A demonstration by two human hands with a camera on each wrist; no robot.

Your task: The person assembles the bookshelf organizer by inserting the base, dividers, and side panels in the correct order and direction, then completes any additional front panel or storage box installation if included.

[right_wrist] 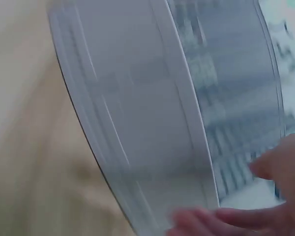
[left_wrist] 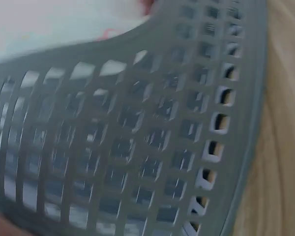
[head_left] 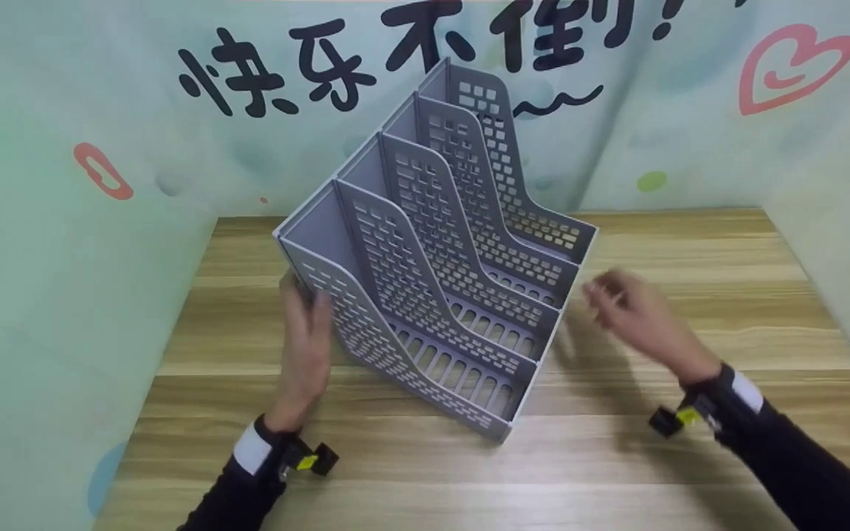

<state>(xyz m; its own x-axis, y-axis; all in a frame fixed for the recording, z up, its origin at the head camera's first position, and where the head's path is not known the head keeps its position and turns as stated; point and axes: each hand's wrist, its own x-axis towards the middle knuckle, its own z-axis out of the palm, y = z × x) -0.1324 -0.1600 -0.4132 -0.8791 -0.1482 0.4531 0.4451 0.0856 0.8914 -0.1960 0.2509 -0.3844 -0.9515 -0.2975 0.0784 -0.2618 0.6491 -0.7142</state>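
Note:
A grey plastic magazine file organizer (head_left: 432, 221) with several upright slots and perforated dividers stands at an angle in the middle of the table. At its rear left corner, my left hand (head_left: 305, 346) holds it, the thumb along the outer side panel and other fingers partly hidden behind. That slotted side panel (left_wrist: 113, 132) fills much of the left wrist view. Beside the low front edge hovers my right hand (head_left: 635, 317), blurred, slightly apart and holding nothing visible. The right wrist view shows its fingers loosely bent near the organizer's smooth front strip (right_wrist: 132, 98).
Wood-grain table top (head_left: 690, 479) lies under the organizer. A pale green printed backdrop (head_left: 174, 147) with dark lettering rises behind the table and along both sides. Small cameras are strapped to both wrists, over dark sleeves.

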